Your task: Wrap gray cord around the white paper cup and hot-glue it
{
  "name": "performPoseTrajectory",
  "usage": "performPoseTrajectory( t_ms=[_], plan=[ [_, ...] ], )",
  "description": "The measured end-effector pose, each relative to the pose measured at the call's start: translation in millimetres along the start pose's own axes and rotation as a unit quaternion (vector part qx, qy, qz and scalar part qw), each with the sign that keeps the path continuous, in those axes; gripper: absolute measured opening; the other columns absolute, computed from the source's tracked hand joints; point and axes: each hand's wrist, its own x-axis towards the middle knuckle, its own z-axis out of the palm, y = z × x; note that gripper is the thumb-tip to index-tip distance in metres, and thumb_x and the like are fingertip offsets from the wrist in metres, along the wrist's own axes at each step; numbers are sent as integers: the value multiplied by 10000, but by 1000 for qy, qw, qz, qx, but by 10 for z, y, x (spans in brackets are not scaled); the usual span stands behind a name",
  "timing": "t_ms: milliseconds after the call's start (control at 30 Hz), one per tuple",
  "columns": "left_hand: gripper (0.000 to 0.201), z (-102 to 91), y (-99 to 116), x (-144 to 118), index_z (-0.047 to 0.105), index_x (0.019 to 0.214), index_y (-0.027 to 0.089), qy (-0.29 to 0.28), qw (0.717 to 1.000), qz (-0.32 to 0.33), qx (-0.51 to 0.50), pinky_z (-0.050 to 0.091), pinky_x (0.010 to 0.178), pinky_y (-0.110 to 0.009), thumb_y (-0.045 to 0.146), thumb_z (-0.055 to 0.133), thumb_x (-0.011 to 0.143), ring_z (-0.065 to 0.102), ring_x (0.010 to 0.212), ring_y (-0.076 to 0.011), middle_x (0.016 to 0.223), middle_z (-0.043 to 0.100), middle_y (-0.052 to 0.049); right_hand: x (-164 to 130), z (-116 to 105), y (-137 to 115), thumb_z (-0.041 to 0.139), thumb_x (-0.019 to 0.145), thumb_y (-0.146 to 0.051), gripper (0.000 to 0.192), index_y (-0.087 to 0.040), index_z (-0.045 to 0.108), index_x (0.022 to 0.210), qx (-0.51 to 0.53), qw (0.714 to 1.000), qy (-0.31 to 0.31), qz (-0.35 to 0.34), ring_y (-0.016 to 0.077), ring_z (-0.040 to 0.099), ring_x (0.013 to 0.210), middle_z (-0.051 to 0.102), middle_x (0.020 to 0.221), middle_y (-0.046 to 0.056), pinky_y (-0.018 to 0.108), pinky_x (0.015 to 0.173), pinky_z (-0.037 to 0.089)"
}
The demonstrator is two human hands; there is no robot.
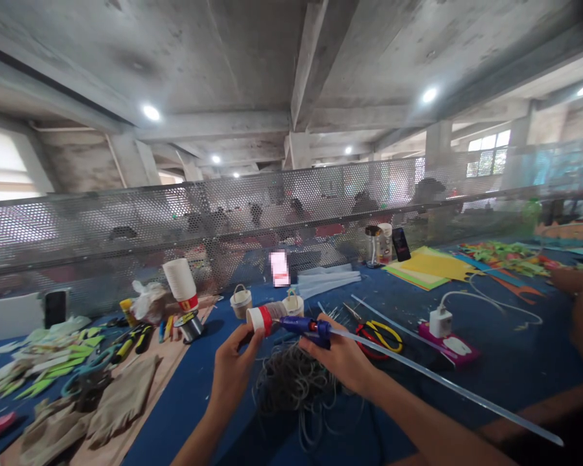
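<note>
My left hand (233,362) holds a small paper cup (266,317) with a red band, tipped on its side toward the right. My right hand (342,357) grips a blue glue gun (305,326) whose nozzle touches the cup's side. A long clear glue stick (442,382) runs from the back of the gun toward the lower right. A tangle of grey cord (294,382) lies on the blue table (505,362) just under both hands.
Two small cup baskets (241,300) stand behind the cup. Red and yellow scissors (379,335), a white charger (440,321) on a pink card, stacked cups (181,283), coloured paper (430,266) and brown fabric pieces (121,401) lie around. A perforated metal screen (223,220) closes the far edge. Another person's hand (580,310) is at right.
</note>
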Motion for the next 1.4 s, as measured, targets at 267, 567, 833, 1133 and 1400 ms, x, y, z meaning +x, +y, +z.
performPoseTrajectory(
  t_ms=[267, 567, 833, 1133, 1400],
  plan=[
    [291, 26, 32, -15, 727, 957, 153, 1, 999, 35, 27, 471, 721, -248, 392, 599, 853, 635, 791, -202, 842, 719, -23, 36, 5, -22, 602, 847, -472, 296, -189, 670, 901, 89, 994, 1, 66, 168, 556, 658, 622, 718, 1, 267, 604, 456],
    [275, 31, 56, -19, 714, 919, 159, -7, 999, 43, 16, 466, 756, -267, 395, 584, 867, 627, 819, -212, 858, 717, -29, 54, 1, 20, 594, 829, -535, 357, -188, 666, 789, 114, 984, 8, 134, 146, 515, 443, 525, 471, -28, 258, 478, 432],
    [330, -7, 89, -17, 711, 998, 140, -20, 999, -16, -37, 466, 700, -241, 413, 592, 857, 620, 781, -196, 828, 709, -19, 97, -7, 59, 525, 873, -544, 432, -183, 601, 649, 140, 982, 32, 125, 139, 527, 432, 516, 435, -28, 260, 521, 457],
    [373, 1, -5, 25, 712, 1026, 131, -11, 996, -33, -77, 468, 754, -244, 430, 624, 822, 628, 850, -211, 908, 730, -25, 227, -48, 276, 661, 800, -491, 380, -152, 574, 652, 315, 899, 144, 269, 106, 521, 387, 541, 476, -36, 220, 434, 467],
    [380, 17, -11, 26, 713, 1023, 145, -14, 994, -43, -100, 464, 736, -239, 447, 632, 806, 623, 848, -213, 897, 736, -15, 287, -351, 651, 551, 925, -394, 270, -164, 540, 783, 396, 806, 151, 414, 120, 603, 450, 589, 530, -21, 246, 484, 558]
  ],
)
